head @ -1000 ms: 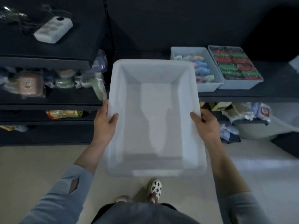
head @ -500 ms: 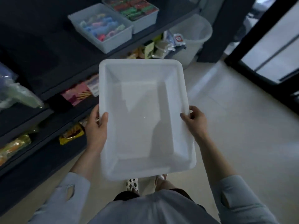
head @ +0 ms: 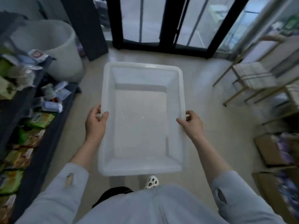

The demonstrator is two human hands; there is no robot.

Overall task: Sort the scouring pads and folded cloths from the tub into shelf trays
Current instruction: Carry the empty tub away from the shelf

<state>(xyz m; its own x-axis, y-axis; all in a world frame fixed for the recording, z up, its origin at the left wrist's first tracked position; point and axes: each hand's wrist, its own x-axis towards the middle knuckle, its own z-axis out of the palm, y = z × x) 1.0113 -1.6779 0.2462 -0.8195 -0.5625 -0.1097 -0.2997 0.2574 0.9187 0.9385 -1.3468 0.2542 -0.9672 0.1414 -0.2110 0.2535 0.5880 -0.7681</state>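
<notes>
The person wears a pale grey-blue long-sleeved top, its sleeves pushed up to leave the forearms bare. Each sleeve, the left sleeve [head: 64,180] and the right sleeve [head: 226,189], has a small slit-shaped opening. Dark trousers show below, and one white perforated clog [head: 151,182].

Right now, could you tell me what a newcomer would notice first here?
The empty white tub, mid-frame, gripped at its sides by the left hand and right hand. Then the white bin upper left, and the dark-framed glass doors ahead.
</notes>
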